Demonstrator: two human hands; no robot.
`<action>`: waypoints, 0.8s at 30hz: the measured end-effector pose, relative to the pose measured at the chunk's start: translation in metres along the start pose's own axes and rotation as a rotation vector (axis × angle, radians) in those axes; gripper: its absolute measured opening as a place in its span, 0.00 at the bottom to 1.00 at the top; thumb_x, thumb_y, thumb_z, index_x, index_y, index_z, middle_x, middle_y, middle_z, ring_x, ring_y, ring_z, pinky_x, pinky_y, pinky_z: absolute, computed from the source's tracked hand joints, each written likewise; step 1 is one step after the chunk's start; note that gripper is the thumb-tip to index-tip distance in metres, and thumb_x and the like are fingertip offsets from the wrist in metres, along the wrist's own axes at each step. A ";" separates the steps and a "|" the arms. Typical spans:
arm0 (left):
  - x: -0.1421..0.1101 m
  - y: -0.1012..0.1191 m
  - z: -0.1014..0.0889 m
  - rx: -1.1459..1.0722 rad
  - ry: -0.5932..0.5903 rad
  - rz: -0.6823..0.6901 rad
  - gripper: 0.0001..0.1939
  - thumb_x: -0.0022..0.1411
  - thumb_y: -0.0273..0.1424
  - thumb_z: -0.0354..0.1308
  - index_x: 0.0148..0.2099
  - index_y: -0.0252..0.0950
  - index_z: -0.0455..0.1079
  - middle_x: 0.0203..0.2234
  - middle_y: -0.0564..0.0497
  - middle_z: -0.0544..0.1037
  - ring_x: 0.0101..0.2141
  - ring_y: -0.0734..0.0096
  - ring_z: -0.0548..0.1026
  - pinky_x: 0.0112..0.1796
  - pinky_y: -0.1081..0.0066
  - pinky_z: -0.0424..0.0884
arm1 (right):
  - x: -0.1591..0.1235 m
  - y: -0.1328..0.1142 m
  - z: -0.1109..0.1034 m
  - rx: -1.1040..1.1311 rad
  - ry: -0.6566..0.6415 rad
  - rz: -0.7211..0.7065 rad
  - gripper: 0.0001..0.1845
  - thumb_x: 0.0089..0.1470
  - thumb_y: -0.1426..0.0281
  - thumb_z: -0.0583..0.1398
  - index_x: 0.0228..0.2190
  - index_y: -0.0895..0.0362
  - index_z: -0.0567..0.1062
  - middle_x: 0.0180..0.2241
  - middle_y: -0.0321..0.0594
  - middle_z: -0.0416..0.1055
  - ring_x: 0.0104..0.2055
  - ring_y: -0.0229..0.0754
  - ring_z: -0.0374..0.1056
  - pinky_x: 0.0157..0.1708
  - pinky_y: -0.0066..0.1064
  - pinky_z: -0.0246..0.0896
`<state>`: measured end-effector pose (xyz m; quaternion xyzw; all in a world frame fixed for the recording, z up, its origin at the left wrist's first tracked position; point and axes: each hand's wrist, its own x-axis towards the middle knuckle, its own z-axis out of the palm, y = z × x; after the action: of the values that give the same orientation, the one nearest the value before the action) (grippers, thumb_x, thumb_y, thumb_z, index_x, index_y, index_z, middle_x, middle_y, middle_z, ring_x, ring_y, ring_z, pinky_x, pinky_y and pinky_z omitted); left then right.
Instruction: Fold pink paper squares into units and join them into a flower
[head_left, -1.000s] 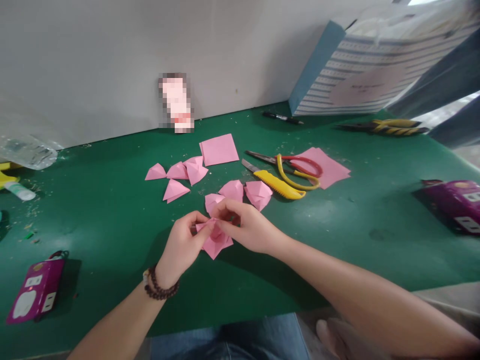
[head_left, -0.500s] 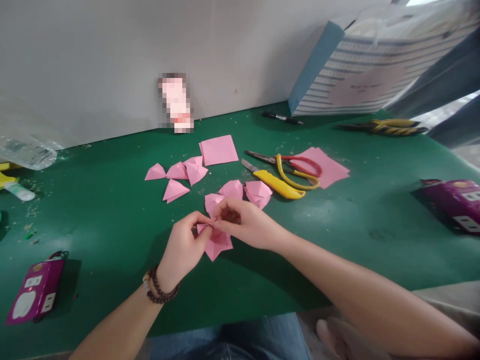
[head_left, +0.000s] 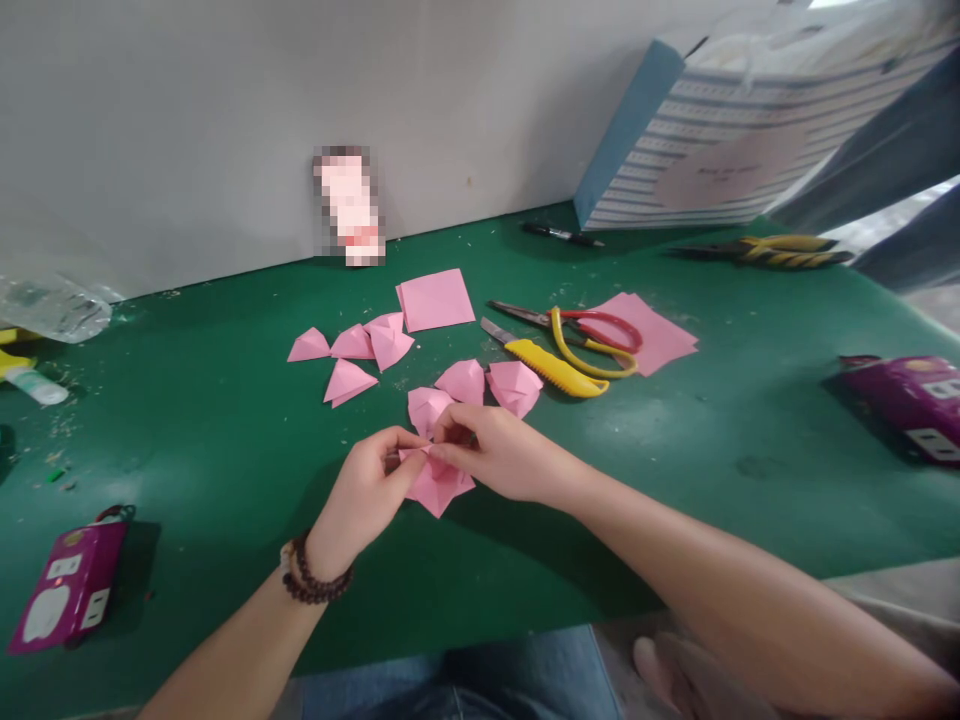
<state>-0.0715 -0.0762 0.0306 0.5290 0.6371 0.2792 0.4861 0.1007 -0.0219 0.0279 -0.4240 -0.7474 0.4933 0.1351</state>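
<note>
Near the middle of the front edge of the green worktop (head_left: 675, 480), the left hand (head_left: 364, 492) and right hand (head_left: 499, 455) are together, clamped on a folded pink paper piece (head_left: 439, 488) from either side. The fingertips pinch its upper folds, and it sits just in front of the other paper.

The thin paper looks like the weak point here: too hard a pinch could crease it off its fold line or tear a flap. A loosened grip could let the layers spring apart. The right hand lies over the nearest of 3 loose folded pink pieces (head_left: 463, 381), and a forward slide could crumple them or push them out of place. A yellow utility knife (head_left: 551, 367) lies just beyond those pieces with its bare blade (head_left: 493, 331) angled toward them, so a careless reach across could nick the paper or a finger. Red-and-yellow-handled scissors (head_left: 592, 345) lie beside it.

The held piece looks layered and matte, with several overlapping flaps and a point aimed toward the front edge. The fingers hide its centre, so its inner folds cannot be made out.
</note>
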 end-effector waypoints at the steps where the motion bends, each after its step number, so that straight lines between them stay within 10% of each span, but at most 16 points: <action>1: 0.000 0.000 0.000 0.001 0.000 -0.007 0.09 0.59 0.33 0.54 0.38 0.36 0.73 0.31 0.50 0.78 0.32 0.66 0.75 0.32 0.69 0.70 | 0.000 0.000 0.000 -0.010 0.004 -0.003 0.09 0.57 0.64 0.58 0.29 0.56 0.69 0.28 0.36 0.73 0.27 0.36 0.67 0.26 0.27 0.58; 24: -0.005 0.000 0.002 0.282 0.124 0.224 0.05 0.61 0.31 0.55 0.35 0.37 0.71 0.29 0.52 0.79 0.28 0.71 0.75 0.30 0.72 0.69 | -0.006 -0.003 0.006 -0.219 0.182 -0.190 0.06 0.49 0.78 0.57 0.26 0.59 0.73 0.24 0.35 0.72 0.24 0.32 0.63 0.23 0.23 0.53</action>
<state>-0.0696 -0.0817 0.0310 0.6412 0.6358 0.2717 0.3328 0.0992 -0.0306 0.0285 -0.4066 -0.8180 0.3535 0.2013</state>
